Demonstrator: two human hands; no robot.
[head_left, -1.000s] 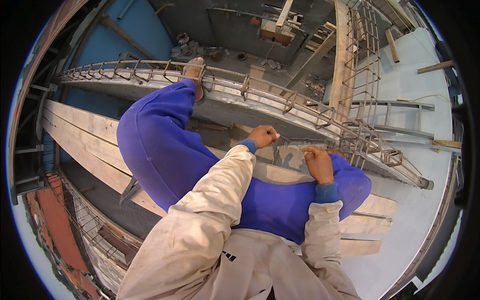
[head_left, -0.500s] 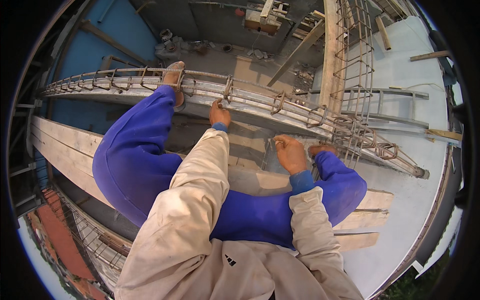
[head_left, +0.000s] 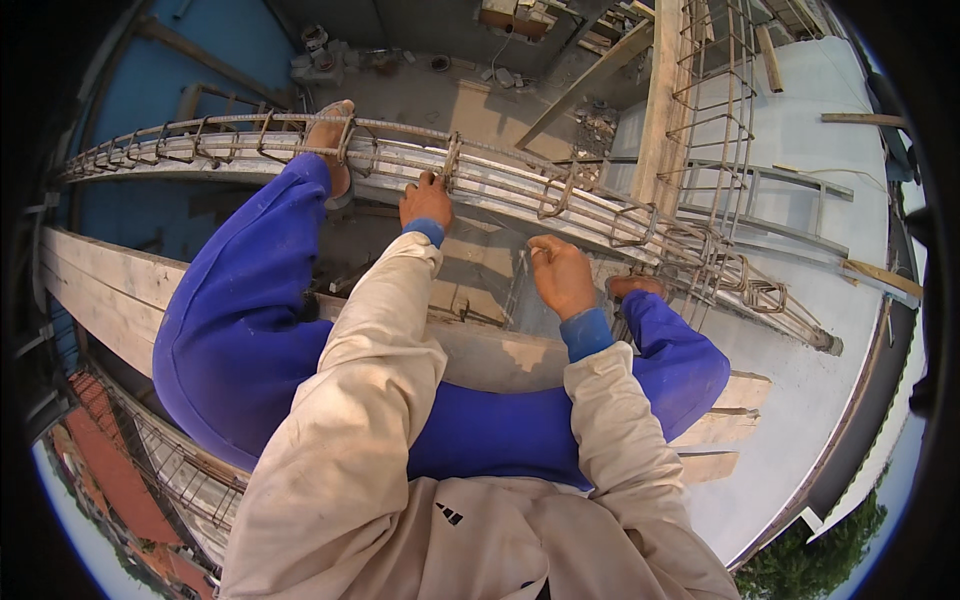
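Observation:
A long rebar cage (head_left: pixel 385 150) of lengthwise bars and bent stirrups lies along the top of a narrow pale beam (head_left: pixel 500 208). My left hand (head_left: pixel 426 204) is at the near side of this cage, its fingers curled close beside a stirrup (head_left: pixel 453 157). Whatever those fingertips grip is too small to make out. Lower and to the right, my right hand (head_left: pixel 562 278) hangs apart from the cage with its fingers bent together in a pinch. Anything between them is hidden. My left foot (head_left: pixel 328 140) rests on the beam at the cage; my right foot (head_left: pixel 637 284) is near the cage's right part.
Wooden planks (head_left: pixel 110 280) run beneath my legs. An upright cage (head_left: pixel 735 110) and a timber post (head_left: pixel 665 100) meet the beam at right. Metal ladder-like frames (head_left: pixel 780 215) lie beyond. Far below is a floor (head_left: pixel 470 120) with rubble; a blue wall (head_left: pixel 80 110) stands left.
My left hand has moved up to the cage beside the stirrup. My right hand has shifted slightly left and up. The view has moved a little, with the scene sliding left and up.

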